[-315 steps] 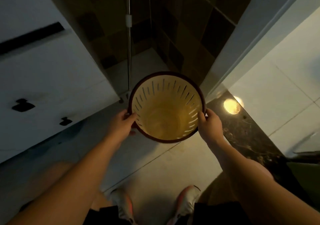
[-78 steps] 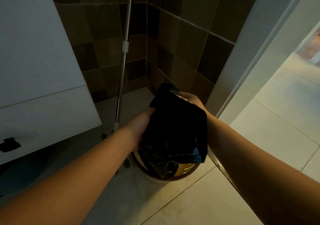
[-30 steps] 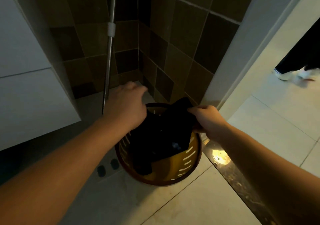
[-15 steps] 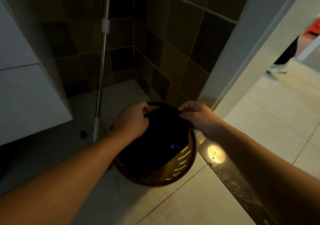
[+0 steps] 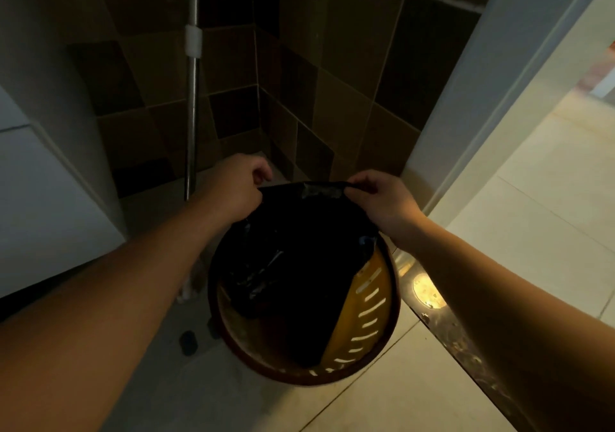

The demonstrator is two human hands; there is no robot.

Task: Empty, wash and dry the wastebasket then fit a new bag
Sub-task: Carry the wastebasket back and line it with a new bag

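- Since half a second ago, your hands have drawn a little further apart, stretching the bag's top edge into a taut line above the far rim of the basket.
- Your left hand (image 5: 236, 187) has its fingers curled, pinching the left end of that edge of the black plastic bin bag (image 5: 299, 258).
- Your right hand (image 5: 382, 200) pinches the right end of the same edge between thumb and fingertips.
- Most of the bag hangs crumpled inside the round yellow slotted plastic wastebasket with a dark brown rim (image 5: 369, 302); it covers the left and middle of the opening, while the right inner wall with its slots stays bare.
- That wastebasket stands upright on the pale tiled floor (image 5: 382, 405), near the corner of the brown tiled wall (image 5: 349, 75).
- Left of your left hand, a metal mop pole with a white collar (image 5: 192, 105) stands against the wall.
- Further left is a white cabinet (image 5: 43, 198).
- A dark stone threshold strip (image 5: 459, 338) runs just right of the basket.
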